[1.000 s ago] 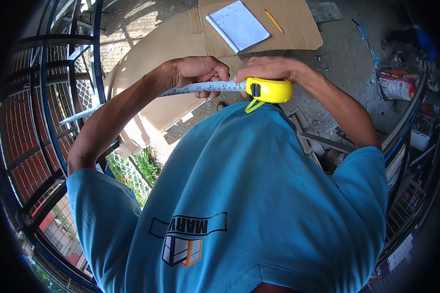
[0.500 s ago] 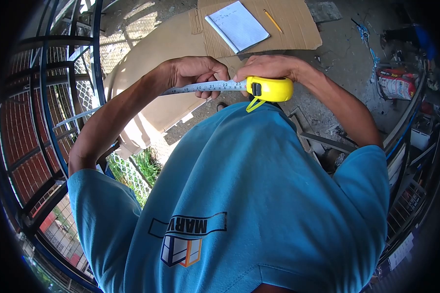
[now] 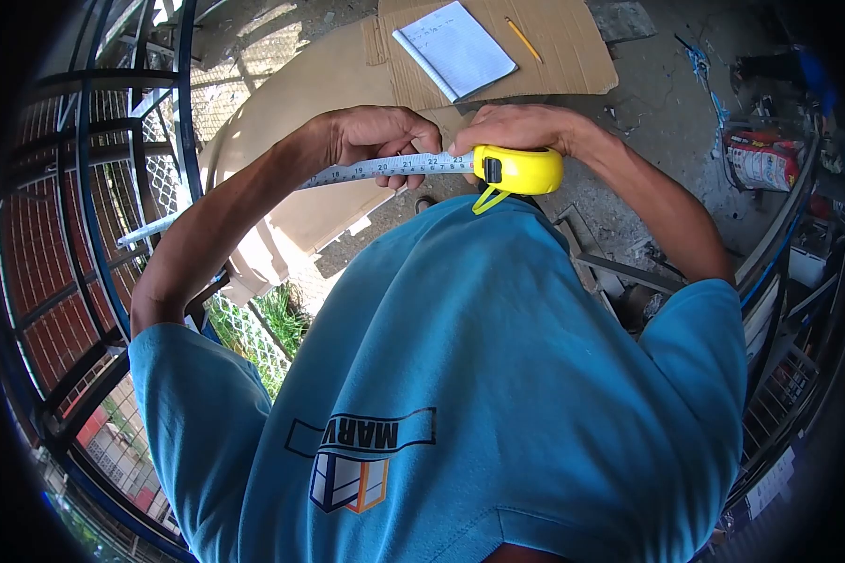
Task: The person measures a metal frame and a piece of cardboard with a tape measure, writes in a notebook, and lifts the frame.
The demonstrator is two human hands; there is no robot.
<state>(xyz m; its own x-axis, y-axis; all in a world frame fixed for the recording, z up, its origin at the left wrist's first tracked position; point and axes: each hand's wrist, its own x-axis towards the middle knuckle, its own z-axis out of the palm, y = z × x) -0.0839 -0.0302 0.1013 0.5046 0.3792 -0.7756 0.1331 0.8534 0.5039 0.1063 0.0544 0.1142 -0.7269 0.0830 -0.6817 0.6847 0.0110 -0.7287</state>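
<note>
A yellow tape measure sits in my right hand, whose fingers wrap over the far side of its case. A yellow wrist loop hangs from the case against my shirt. The pale blade runs out to the left, its printed numbers facing me. My left hand is closed on the blade with curled fingers, close beside my right thumb. Beyond my left forearm the blade's far stretch shows again near the metal bars. My forearm hides the part between.
On the cardboard ahead lie a notepad with writing and a yellow pencil. Dark metal bars rise at the left. At the right are a red and white bag and blue cord.
The far stretch of the blade beyond my left forearm has shifted slightly right and shows more of its width. Both hands and the tape case stay almost where they were.
</note>
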